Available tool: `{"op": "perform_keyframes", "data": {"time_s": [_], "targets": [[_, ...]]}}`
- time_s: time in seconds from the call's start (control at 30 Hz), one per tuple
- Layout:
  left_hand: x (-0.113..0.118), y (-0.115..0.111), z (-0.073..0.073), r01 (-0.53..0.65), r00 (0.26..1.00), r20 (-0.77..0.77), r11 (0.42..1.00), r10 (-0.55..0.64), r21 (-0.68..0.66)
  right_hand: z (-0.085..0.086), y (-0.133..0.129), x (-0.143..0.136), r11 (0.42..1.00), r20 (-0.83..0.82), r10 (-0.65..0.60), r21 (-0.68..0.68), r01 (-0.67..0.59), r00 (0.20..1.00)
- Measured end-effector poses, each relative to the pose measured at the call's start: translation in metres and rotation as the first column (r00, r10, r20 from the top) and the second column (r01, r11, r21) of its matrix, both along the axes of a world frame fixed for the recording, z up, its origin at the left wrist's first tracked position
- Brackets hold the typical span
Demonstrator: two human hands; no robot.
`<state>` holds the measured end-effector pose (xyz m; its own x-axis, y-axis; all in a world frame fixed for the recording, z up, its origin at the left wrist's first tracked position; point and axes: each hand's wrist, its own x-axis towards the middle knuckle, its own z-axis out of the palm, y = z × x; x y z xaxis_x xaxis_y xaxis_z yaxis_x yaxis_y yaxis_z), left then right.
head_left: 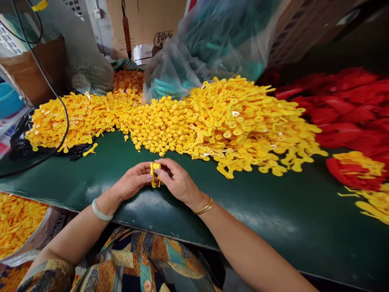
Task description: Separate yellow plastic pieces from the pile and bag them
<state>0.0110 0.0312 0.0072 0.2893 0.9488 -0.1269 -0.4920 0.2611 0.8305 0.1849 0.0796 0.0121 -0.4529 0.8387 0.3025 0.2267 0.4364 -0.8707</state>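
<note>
Small yellow plastic parts [156,166] are pinched together between my two hands, low over the green table. My left hand [133,181] is closed on a long, flat yellow piece at their left side. From the right, my right hand [180,181] grips the same little cluster with thumb and fingers. Fingertips partly cover the parts, so how they join cannot be made out. Just beyond my hands lies a heap of small round yellow pieces [152,132]. It runs into a larger pile of flat, long yellow pieces [243,125] on the right.
Another yellow pile [69,119] lies at the left, partly on black plastic, with a black cable [57,95] looping across it. Red plastic parts [346,109] are heaped at right. A clear bag [212,44] and an orange electric screwdriver [126,34] are behind. The green tabletop [261,215] has a front edge near me.
</note>
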Motion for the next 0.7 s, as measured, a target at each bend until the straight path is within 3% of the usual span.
{"op": "perform_keyframes", "data": {"time_s": [0.37, 0.7], "targets": [[-0.007, -0.0013, -0.0051, -0.099, 0.995, -0.005, 0.992, 0.099, -0.085, 0.0027, -0.0005, 0.0016, 0.994, 0.056, 0.049, 0.096, -0.055, 0.997], [-0.0058, -0.0043, -0.0102, -0.061, 0.99, -0.122, 0.998, 0.065, 0.03, -0.0004, -0.0012, -0.0036, 0.982, 0.138, 0.047, 0.176, -0.071, 0.989]]}}
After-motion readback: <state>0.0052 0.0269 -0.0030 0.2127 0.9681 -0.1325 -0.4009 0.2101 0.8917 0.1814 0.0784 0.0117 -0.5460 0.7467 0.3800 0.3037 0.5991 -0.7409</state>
